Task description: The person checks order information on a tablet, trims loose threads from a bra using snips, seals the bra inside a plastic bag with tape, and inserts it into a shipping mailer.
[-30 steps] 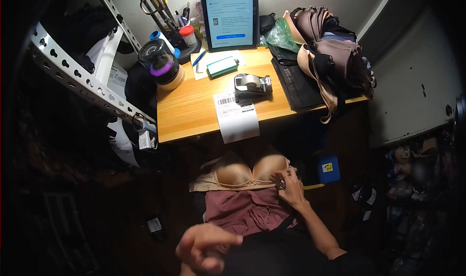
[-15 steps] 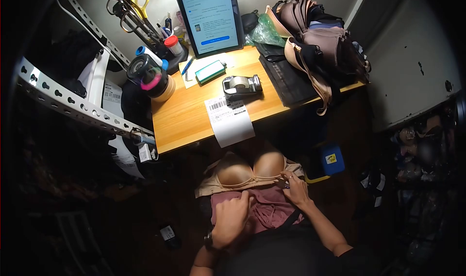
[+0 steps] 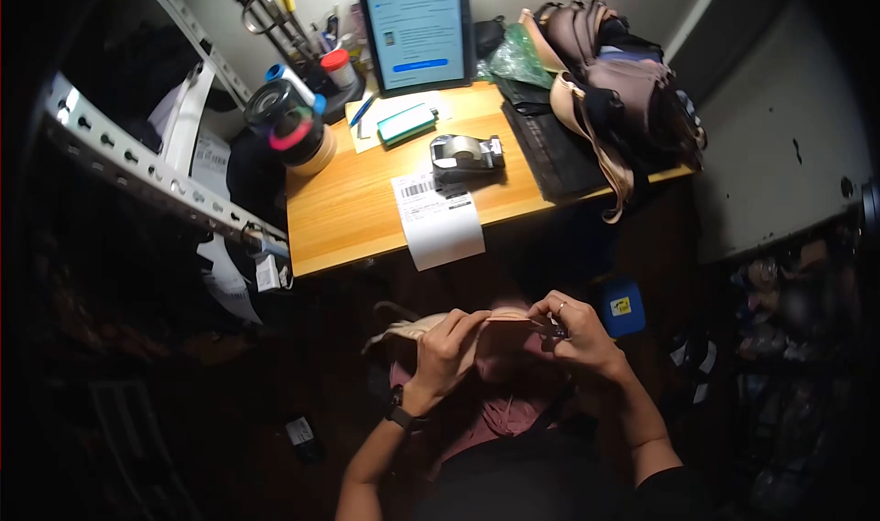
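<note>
A beige bra [image 3: 419, 328] is held up above my lap, its cups turned so that I see mainly an edge. My left hand [image 3: 446, 354], with a dark watch on the wrist, is closed on the bra's edge near its middle. On the other side my right hand [image 3: 584, 336], wearing a ring, pinches the same edge. A small dark thing shows by the right fingers, too unclear to name. Under both hands lies mauve cloth [image 3: 509, 416] over my lap. Part of the bra is hidden behind my left fingers.
On the wooden desk [image 3: 339, 232] are a printed label [image 3: 445, 232], a tape dispenser [image 3: 466, 157], a green-and-white box [image 3: 407, 124], a tablet [image 3: 414, 26] and a pile of bras [image 3: 632, 86]. A metal shelf frame [image 3: 156, 164] stands left; a blue container [image 3: 623, 306] sits lower right.
The bra was lying flat with both cups facing up; it is now lifted and folded or tilted. My left hand has moved up from the mauve cloth onto it. The view has shifted slightly.
</note>
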